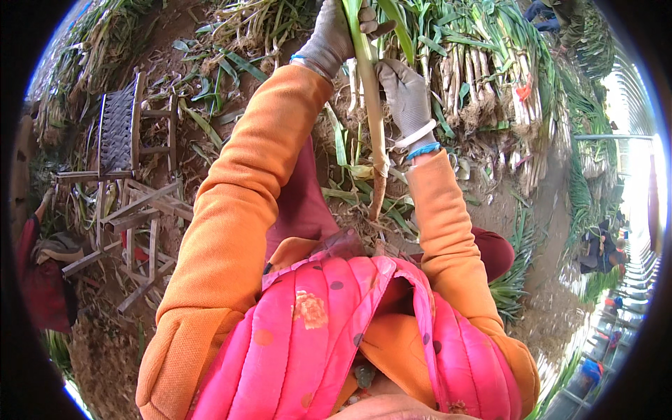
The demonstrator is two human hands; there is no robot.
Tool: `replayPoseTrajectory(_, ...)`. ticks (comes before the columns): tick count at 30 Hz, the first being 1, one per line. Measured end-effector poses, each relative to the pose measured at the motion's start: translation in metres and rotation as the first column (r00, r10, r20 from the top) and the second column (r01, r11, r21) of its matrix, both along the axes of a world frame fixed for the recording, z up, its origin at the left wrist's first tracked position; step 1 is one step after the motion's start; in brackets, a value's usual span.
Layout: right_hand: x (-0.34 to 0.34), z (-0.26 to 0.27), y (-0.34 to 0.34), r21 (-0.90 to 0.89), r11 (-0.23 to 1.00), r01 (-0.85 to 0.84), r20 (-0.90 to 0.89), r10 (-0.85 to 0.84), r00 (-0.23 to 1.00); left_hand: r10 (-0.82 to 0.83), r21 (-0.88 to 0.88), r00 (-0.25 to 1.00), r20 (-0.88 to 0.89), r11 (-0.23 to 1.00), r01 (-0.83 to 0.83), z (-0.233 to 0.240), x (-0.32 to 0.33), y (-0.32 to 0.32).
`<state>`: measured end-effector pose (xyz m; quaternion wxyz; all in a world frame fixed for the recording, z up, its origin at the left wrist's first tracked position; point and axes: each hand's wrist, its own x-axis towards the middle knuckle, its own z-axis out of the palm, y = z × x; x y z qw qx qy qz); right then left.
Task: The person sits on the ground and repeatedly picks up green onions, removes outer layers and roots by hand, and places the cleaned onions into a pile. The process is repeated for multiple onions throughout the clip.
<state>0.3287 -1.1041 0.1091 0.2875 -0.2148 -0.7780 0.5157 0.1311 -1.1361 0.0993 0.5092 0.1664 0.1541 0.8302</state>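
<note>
A single leek (371,100) hangs upright before me, its green leaves at the top and its brownish root end low near my knees. My left hand (332,39), in a grey work glove, is closed around its leafy upper part. The gloved fingers of my right hand (403,92) pinch at the side of the stalk just below. A loose green leaf (397,29) splays out between the two hands. Dry outer skin (382,165) clings around the lower stalk.
Bundled leeks (470,73) with roots lie ahead and right; one bundle has a red tie (523,92). Wooden stools (118,128) stand left, beside a person in red (50,278). Leaf scraps (210,89) litter the soil. Another person's legs (567,21) appear top right.
</note>
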Motion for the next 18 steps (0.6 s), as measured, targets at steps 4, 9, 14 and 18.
replayPoseTrajectory(4, 0.000, -0.018, 0.010, 0.147, 0.988, -0.037, 0.056, 0.029, 0.998, -0.208, 0.191, 0.977, -0.045, 0.958, 0.213, -0.001, 0.005, -0.002)
replayPoseTrajectory(9, 0.017, -0.099, 0.020, -0.582, 0.813, 0.000, 0.502, 0.360, 0.786, -0.001, 0.208, 0.997, -0.077, 0.978, 0.017, -0.002, 0.006, 0.000)
replayPoseTrajectory(14, 0.039, -0.098, 0.028, -0.587, 0.810, -0.014, 0.305, 0.237, 0.923, 0.144, -0.053, 0.986, -0.081, 0.987, -0.149, -0.002, 0.007, 0.006)
replayPoseTrajectory(18, -0.001, -0.018, 0.037, -0.328, 0.936, -0.126, 0.047, 0.149, 0.988, 0.279, -0.081, 0.953, -0.119, 0.954, -0.290, -0.010, 0.022, 0.023)
